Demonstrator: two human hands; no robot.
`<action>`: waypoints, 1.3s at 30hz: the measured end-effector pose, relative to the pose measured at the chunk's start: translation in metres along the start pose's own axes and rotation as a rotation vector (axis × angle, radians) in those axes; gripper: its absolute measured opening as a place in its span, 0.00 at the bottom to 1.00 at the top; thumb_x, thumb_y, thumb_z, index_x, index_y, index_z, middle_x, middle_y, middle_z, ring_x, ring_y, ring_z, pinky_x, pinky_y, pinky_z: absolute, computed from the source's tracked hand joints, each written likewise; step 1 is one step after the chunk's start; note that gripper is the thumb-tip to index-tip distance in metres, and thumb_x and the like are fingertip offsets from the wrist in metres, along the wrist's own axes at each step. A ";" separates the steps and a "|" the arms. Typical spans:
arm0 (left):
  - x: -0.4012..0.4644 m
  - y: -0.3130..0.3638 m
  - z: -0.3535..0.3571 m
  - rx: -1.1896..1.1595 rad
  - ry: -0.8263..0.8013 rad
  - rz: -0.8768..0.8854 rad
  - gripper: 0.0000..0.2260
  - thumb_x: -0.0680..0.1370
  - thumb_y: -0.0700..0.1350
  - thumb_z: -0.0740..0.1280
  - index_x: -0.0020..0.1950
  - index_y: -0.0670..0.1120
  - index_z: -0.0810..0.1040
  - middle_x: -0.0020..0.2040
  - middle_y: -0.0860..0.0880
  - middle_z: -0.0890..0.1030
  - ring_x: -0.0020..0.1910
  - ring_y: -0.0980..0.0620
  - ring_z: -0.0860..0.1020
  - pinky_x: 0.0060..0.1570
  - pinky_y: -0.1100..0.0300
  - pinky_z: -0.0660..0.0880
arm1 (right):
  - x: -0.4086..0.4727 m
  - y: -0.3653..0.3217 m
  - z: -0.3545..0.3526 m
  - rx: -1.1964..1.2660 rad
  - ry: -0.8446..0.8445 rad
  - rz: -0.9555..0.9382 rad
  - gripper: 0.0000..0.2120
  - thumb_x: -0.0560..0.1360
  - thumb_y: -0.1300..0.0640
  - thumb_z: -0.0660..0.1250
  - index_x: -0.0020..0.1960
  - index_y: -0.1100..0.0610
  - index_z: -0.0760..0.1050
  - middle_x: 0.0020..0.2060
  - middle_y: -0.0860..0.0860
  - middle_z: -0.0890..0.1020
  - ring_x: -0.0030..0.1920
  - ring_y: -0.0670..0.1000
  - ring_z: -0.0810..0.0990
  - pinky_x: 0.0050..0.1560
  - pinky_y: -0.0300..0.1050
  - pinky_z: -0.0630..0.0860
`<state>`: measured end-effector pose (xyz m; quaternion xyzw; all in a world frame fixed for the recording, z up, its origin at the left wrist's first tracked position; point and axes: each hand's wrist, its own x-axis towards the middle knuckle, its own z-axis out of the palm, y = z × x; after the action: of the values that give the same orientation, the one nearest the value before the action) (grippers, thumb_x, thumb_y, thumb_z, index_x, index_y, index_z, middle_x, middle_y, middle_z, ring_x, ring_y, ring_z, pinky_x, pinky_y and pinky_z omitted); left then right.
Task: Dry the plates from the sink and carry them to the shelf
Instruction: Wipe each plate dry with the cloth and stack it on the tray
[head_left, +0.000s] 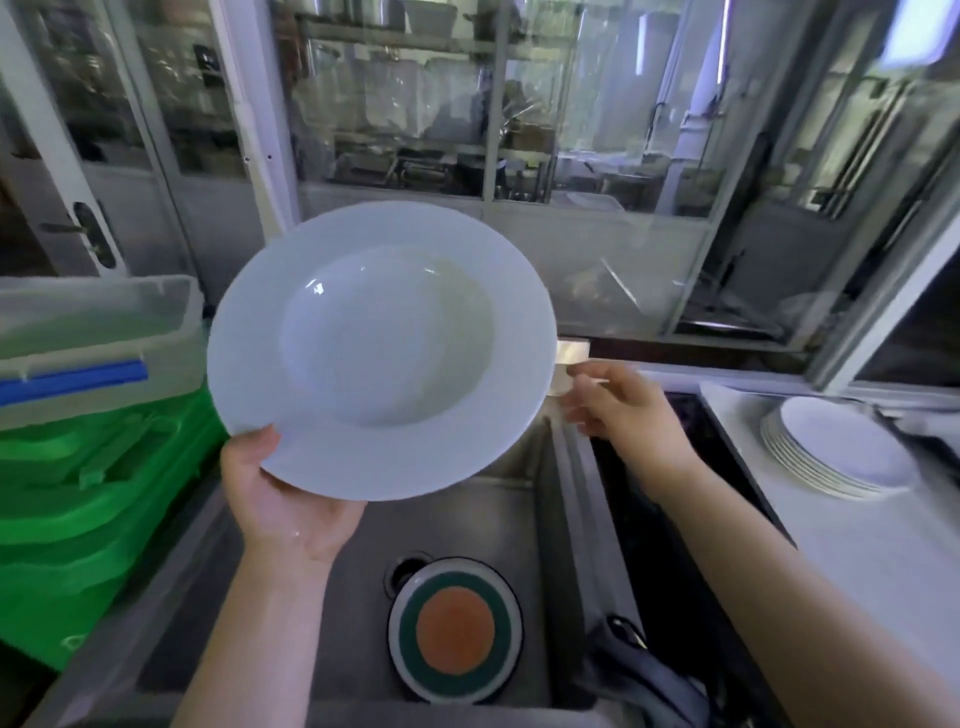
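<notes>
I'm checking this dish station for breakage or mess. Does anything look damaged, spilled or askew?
Nothing stands out. The white plate held up by the left hand looks whole, the striped plate lies flat in the sink, and the plate stack on the right counter sits fairly even. The right hand is too blurred to judge.

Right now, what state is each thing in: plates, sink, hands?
Wide-rimmed white deep plate: lifted over the sink, tilted toward the camera, in the left hand's grip.
Left hand: holds that plate by its lower rim.
Right hand: pinches something small and pale; unclear what.
Round plate with orange centre and green ring: lying in the steel sink.
Stack of white plates: on the right counter.
</notes>
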<state>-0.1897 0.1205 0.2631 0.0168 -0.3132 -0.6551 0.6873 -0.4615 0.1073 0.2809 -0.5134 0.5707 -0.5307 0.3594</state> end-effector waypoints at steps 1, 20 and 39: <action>-0.002 -0.003 -0.001 -0.018 -0.004 -0.016 0.34 0.64 0.45 0.72 0.70 0.46 0.69 0.62 0.45 0.78 0.61 0.41 0.76 0.59 0.41 0.74 | -0.012 0.029 -0.011 -0.164 0.036 0.016 0.06 0.77 0.57 0.67 0.53 0.56 0.79 0.40 0.54 0.84 0.40 0.50 0.83 0.41 0.43 0.79; -0.032 -0.029 -0.018 -0.307 -0.081 -0.335 0.36 0.72 0.35 0.63 0.77 0.45 0.53 0.70 0.40 0.56 0.69 0.37 0.50 0.65 0.30 0.58 | -0.140 0.242 -0.049 -1.236 -0.257 0.198 0.35 0.75 0.60 0.58 0.75 0.36 0.51 0.70 0.49 0.64 0.65 0.56 0.67 0.61 0.49 0.70; -0.043 0.006 -0.030 -0.176 0.120 -0.066 0.29 0.68 0.35 0.54 0.65 0.49 0.76 0.58 0.47 0.81 0.57 0.44 0.81 0.49 0.48 0.79 | -0.009 -0.035 0.017 -0.385 0.283 -0.438 0.19 0.74 0.59 0.67 0.63 0.50 0.70 0.56 0.48 0.72 0.48 0.28 0.69 0.48 0.21 0.64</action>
<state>-0.1684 0.1493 0.2242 0.0058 -0.2122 -0.7003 0.6815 -0.4360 0.1150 0.3108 -0.6036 0.5808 -0.5439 0.0503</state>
